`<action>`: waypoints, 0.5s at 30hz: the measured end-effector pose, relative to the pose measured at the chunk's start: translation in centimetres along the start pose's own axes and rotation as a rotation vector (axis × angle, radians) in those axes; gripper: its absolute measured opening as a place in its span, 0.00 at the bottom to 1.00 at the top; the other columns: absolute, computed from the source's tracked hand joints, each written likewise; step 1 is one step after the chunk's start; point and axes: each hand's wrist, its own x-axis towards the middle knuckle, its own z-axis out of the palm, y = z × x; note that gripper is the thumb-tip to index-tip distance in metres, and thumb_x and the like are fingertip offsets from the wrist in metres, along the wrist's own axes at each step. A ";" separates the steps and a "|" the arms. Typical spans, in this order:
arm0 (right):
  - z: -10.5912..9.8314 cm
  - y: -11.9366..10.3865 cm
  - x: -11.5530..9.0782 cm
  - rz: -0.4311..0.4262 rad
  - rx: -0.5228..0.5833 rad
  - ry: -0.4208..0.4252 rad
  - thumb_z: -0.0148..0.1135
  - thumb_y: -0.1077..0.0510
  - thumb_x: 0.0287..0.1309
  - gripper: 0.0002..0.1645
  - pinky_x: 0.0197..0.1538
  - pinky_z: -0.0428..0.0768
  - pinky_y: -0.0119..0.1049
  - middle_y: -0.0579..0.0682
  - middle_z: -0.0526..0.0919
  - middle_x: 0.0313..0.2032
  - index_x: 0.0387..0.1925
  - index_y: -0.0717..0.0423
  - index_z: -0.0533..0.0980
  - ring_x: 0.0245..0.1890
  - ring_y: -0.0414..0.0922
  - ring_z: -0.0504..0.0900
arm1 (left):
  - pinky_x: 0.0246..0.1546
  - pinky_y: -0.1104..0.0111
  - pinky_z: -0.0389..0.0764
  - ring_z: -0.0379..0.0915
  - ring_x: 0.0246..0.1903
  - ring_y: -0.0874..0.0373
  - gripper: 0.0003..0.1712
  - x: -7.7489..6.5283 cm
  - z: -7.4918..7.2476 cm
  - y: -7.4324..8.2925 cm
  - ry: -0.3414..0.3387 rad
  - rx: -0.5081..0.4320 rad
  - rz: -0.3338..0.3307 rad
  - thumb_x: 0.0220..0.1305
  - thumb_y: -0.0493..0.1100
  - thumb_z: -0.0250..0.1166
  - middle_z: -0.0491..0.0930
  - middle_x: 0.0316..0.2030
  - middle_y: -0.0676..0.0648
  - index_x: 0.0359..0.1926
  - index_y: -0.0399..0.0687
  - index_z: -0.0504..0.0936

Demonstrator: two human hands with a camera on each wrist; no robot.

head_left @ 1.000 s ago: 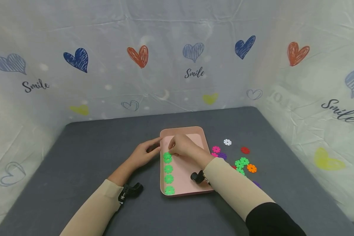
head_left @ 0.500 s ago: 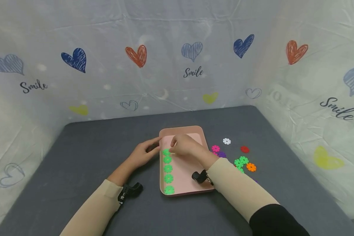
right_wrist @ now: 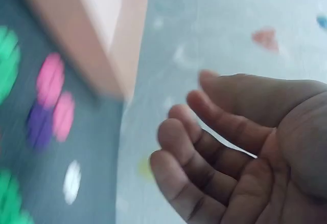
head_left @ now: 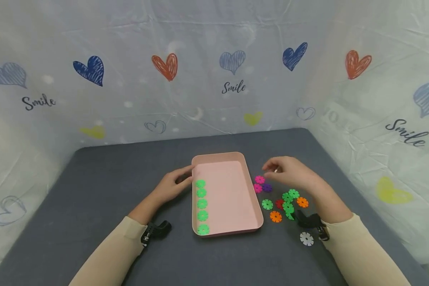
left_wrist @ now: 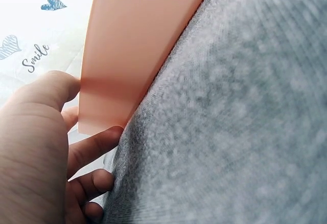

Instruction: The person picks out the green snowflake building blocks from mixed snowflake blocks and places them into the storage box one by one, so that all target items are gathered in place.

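- Head: the left hand [head_left: 171,186] reaches flat-fingered to the pink rectangular tray [head_left: 232,198], five green notched discs [head_left: 202,203] along its left side; the right hand [head_left: 289,172] hovers over loose multicoloured discs [head_left: 288,207].
- Left wrist: fingers touch, ungripping; tray cut off.
- Right wrist: fingers bent, grasping nothing; discs blurred.

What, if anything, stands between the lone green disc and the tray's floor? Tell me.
Only the tray's right wall: the lone green disc lies just outside it, with no other disc between.
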 end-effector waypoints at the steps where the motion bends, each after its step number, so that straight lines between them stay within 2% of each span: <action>1: -0.2 1.0 -0.6 0.010 -0.014 -0.003 0.67 0.55 0.68 0.14 0.43 0.78 0.44 0.48 0.83 0.40 0.51 0.58 0.82 0.38 0.46 0.79 | 0.47 0.54 0.73 0.75 0.39 0.56 0.30 0.0 0.0 0.0 -0.003 -0.004 0.001 0.76 0.53 0.63 0.82 0.59 0.46 0.74 0.54 0.72; 3: -0.5 2.7 -1.4 0.035 -0.030 -0.026 0.69 0.60 0.65 0.14 0.40 0.77 0.42 0.48 0.81 0.35 0.50 0.62 0.82 0.35 0.46 0.77 | 0.47 0.54 0.73 0.75 0.40 0.55 0.30 0.1 0.0 0.1 -0.004 -0.006 -0.003 0.76 0.53 0.63 0.82 0.59 0.46 0.74 0.55 0.73; 6: -0.3 5.1 -1.9 0.088 -0.036 -0.080 0.70 0.66 0.58 0.16 0.35 0.73 0.41 0.48 0.76 0.28 0.49 0.66 0.81 0.28 0.45 0.72 | 0.44 0.54 0.73 0.74 0.35 0.55 0.29 0.1 0.0 0.2 0.001 0.000 -0.004 0.76 0.52 0.63 0.82 0.58 0.46 0.74 0.55 0.73; 11: 0.2 7.6 -1.4 0.171 -0.081 -0.138 0.66 0.72 0.49 0.11 0.30 0.67 0.40 0.48 0.72 0.26 0.37 0.61 0.79 0.24 0.45 0.68 | 0.39 0.57 0.71 0.69 0.28 0.57 0.29 0.1 0.0 0.3 0.021 0.018 0.001 0.76 0.50 0.63 0.83 0.54 0.45 0.74 0.53 0.73; 13: 0.0 8.0 -1.1 0.194 -0.089 -0.152 0.67 0.71 0.51 0.09 0.30 0.66 0.39 0.48 0.71 0.26 0.29 0.58 0.76 0.24 0.45 0.68 | 0.39 0.58 0.71 0.68 0.27 0.58 0.29 0.0 0.0 0.3 0.026 0.027 0.002 0.76 0.50 0.63 0.83 0.54 0.45 0.73 0.52 0.73; 15: -0.5 8.1 -1.0 0.201 -0.082 -0.160 0.70 0.68 0.54 0.12 0.30 0.67 0.39 0.48 0.71 0.23 0.25 0.57 0.74 0.23 0.44 0.68 | 0.38 0.58 0.71 0.68 0.27 0.57 0.29 0.0 -0.1 0.4 0.024 0.029 0.003 0.76 0.50 0.63 0.84 0.53 0.44 0.73 0.51 0.73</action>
